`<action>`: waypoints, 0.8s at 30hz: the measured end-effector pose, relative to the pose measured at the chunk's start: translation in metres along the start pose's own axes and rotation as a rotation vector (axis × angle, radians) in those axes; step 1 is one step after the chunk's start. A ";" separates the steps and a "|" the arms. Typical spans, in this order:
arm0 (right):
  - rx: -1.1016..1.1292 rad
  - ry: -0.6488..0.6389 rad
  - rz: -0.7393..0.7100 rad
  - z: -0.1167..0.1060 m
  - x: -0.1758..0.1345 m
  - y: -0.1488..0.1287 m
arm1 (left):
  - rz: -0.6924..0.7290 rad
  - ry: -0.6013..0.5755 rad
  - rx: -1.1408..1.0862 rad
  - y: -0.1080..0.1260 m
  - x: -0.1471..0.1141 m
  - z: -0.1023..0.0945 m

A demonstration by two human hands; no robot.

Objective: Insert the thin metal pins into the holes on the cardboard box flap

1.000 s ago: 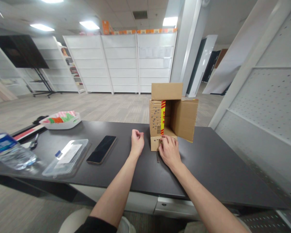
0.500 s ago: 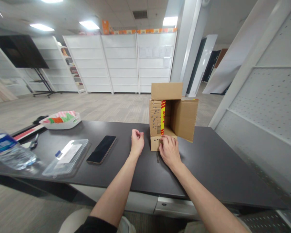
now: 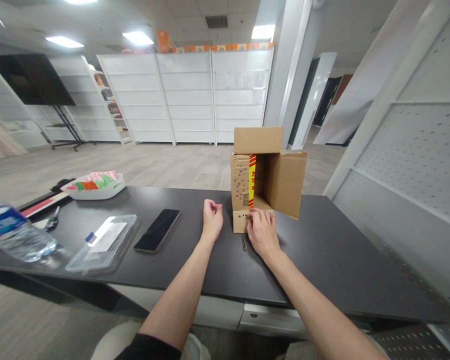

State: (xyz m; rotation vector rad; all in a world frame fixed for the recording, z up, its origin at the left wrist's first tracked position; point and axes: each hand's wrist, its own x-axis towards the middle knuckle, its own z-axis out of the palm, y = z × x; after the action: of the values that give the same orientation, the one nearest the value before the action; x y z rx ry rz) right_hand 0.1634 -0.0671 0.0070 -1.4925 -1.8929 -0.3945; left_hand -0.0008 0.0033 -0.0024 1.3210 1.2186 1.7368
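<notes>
A cardboard box point(image 3: 240, 187) stands on the dark table with its opening facing me and its flaps spread. Dark round spots dot its left flap, beside a yellow and red tape strip point(image 3: 252, 181). Small dark holes or studs run along the lower flap point(image 3: 240, 223). My right hand point(image 3: 263, 232) is closed at that lower flap, fingertips pressed against it; whatever they pinch is hidden. Left of the box, my left hand point(image 3: 212, 220) is curled shut above the table, its contents not visible. A thin metal rod point(image 3: 243, 242) lies below the lower flap.
A phone point(image 3: 157, 231) and a clear plastic case point(image 3: 102, 243) lie to the left. Farther left are a water bottle point(image 3: 17, 230), a white basket point(image 3: 93, 192) with colourful contents, and a dark-handled tool point(image 3: 53, 220). A perforated white panel point(image 3: 416, 150) borders the right side.
Almost nothing differs. My right hand has shifted very slightly at the lower flap; my left hand stays in place.
</notes>
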 end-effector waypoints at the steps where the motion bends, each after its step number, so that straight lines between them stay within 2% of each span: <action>1: -0.003 -0.002 0.001 0.000 0.000 0.000 | -0.004 -0.001 -0.002 0.001 0.000 0.000; 24: -0.008 0.017 -0.014 0.003 0.000 0.003 | -0.009 -0.002 -0.013 -0.002 0.001 0.000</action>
State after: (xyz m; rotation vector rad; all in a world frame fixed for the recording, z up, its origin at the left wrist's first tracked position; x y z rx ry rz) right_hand 0.1650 -0.0640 0.0046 -1.4772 -1.8908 -0.4200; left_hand -0.0012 0.0045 -0.0036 1.3077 1.2085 1.7344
